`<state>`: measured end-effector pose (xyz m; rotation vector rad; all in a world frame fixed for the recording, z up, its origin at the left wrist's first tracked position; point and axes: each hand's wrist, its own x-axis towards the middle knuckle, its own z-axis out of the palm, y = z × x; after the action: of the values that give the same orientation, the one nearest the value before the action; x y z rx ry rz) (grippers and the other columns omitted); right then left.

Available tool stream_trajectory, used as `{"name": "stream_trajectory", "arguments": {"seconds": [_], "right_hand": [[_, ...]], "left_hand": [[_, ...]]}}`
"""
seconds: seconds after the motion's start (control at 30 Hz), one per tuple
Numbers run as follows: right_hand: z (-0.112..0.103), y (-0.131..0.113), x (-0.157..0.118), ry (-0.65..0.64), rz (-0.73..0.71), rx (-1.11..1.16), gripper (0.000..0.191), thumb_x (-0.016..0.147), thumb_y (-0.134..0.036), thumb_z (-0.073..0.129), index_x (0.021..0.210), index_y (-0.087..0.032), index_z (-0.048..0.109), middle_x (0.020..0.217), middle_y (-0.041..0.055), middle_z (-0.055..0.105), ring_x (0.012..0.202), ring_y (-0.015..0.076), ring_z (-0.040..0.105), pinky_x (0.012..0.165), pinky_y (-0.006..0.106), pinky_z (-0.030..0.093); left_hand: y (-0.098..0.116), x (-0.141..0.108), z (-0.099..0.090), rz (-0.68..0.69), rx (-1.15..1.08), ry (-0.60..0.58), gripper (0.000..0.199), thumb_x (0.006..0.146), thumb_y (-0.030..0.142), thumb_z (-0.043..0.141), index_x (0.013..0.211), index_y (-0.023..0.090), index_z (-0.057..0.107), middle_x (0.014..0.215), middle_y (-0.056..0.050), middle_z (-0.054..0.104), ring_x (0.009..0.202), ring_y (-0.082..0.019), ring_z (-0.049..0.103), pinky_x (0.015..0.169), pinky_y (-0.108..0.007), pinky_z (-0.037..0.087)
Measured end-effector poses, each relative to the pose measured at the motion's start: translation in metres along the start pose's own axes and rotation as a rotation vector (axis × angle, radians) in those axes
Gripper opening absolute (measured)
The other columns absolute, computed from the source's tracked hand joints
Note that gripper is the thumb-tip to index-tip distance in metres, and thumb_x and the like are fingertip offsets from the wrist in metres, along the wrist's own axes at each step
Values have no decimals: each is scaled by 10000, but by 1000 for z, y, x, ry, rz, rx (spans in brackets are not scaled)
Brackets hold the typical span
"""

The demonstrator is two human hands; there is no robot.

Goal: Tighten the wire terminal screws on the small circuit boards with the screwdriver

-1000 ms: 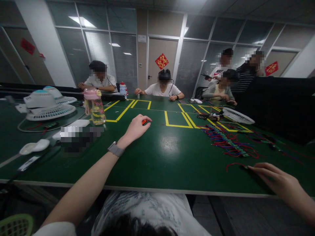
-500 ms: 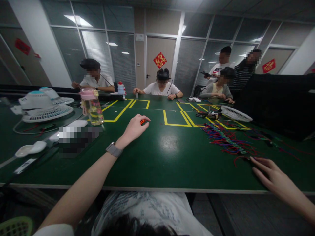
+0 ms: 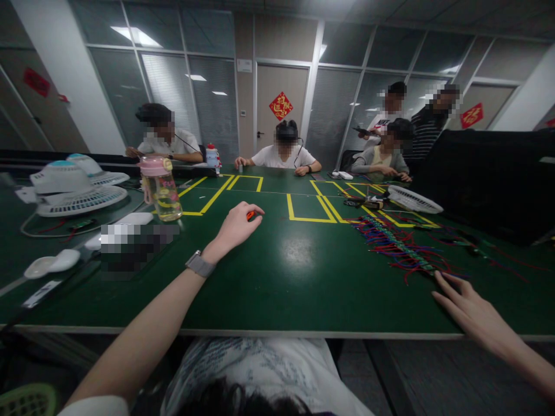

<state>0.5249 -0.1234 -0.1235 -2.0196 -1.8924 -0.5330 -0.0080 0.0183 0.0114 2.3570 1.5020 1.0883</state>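
Note:
My left hand [image 3: 237, 226], with a watch on its wrist, rests on the green table with its fingers curled round a small orange object [image 3: 250, 215]. Most of that object is hidden by the fingers, so its kind does not show. At the right, my right hand [image 3: 466, 300] lies low over the table, fingers stretched out and thumb apart. Its fingertips touch the near end of a row of small green circuit boards [image 3: 405, 251] with red and blue wires. The boards lie side by side in a slanting line.
A pink-lidded bottle [image 3: 161, 190], white fans [image 3: 78, 193] and a white spoon-shaped part [image 3: 52, 264] stand left. Yellow tape [image 3: 312, 219] marks the table. A round white grille [image 3: 414, 199] and a black screen [image 3: 489, 185] are at right. Several people are across the table.
My right hand has moved slightly left and away from me, pushing the near end of the board row closer in line. My left hand has stayed in place.

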Motion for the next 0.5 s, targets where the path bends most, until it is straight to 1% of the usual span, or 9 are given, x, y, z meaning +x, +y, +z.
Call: {"name": "stream_trajectory", "arguments": {"seconds": [0.03,0.1,0.17,0.23,0.3,0.37,0.43,0.5], "right_hand": [[0,0,-1,-28,-35,1,530,807,-477,324,1059,-148,655,1259,221,551,1094,339,604,813,455,554],[-1,0,-1,-73,-63,-6,564,813,-474,300,1098,-120,634,1301,252,512,1118,362,585,812,484,545],[-1,-2,-2,-79,-27,-11,619,824,-485,281,1195,-94,585,1312,256,503,1118,362,587,830,487,539],[-2,-5,-2,-86,44,-9,694,841,-509,260,1304,-50,497,1304,259,512,1118,358,590,863,483,529],[-3,-9,-2,-96,104,0,763,857,-542,234,1384,-15,397,1317,256,511,1155,359,567,916,485,504],[-4,-12,-3,-102,148,15,809,864,-570,209,1425,-1,327,1351,248,494,1211,358,526,979,489,461],[-6,-13,-3,-112,177,34,832,859,-590,195,1433,-1,319,1381,237,476,1258,357,484,1033,491,414],[-6,-13,-3,-118,196,57,838,851,-597,186,1425,-6,343,1391,225,475,1282,352,460,1063,490,381]], "left_hand": [[-1,0,0,1,2,2,240,826,306,529,963,197,693,1000,-65,628,939,-210,598,893,-366,464],[-2,1,1,2,5,7,240,825,313,531,963,203,692,993,-59,628,939,-208,600,900,-365,464],[-3,1,2,3,6,10,238,824,315,531,960,205,691,989,-56,628,934,-206,601,902,-364,464],[-2,1,2,3,6,9,237,825,314,531,959,204,692,990,-57,630,931,-207,601,901,-364,464],[-1,0,1,3,8,9,234,827,313,530,957,204,691,995,-59,631,931,-208,600,899,-364,463],[0,0,1,2,9,6,234,830,313,528,961,206,690,1000,-59,631,929,-208,600,891,-361,466],[1,-1,1,-1,9,3,234,832,308,525,964,205,688,1002,-61,631,928,-208,601,882,-358,468],[2,-1,1,-5,7,1,234,832,301,523,964,200,688,1001,-62,631,928,-208,600,880,-358,469]]}}
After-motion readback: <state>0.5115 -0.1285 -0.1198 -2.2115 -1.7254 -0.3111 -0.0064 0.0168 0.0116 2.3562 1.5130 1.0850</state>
